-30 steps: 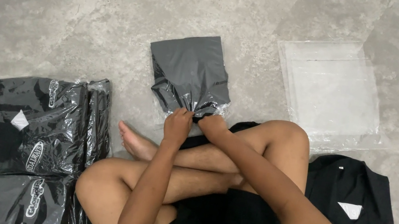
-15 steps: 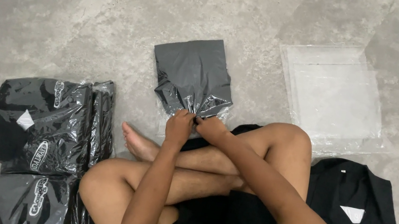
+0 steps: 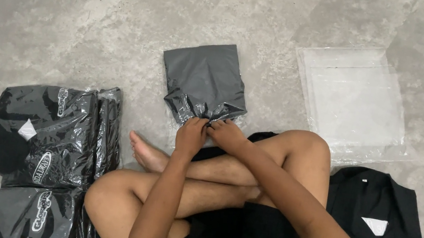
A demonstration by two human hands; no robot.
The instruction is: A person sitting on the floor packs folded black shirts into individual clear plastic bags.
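The grey stone floor takes up most of the view, and a person sits on it cross-legged, bare foot pointing left. At the left lies a pile of bagged shirts — black cloth in shiny clear plastic, each with a curved white emblem and one with a small white tag; a second such pack lies below it at the frame's lower edge. At upper right a stack of empty bags, clear and flat, rests square on the floor. Just below it, at the right knee, an unbagged shirt lies black and open-collared, with a white neck label and a white chest emblem at its right edge.

In the middle, just ahead of the shins, sits the grey pack — dark grey cloth folded into a rough square inside a clear bag, the plastic crumpled at its near end. Both hands meet at that near edge. The left hand pinches the loose plastic with fingers curled narrow; the right hand lies beside it, touching, fingertips closed on the same bag mouth.
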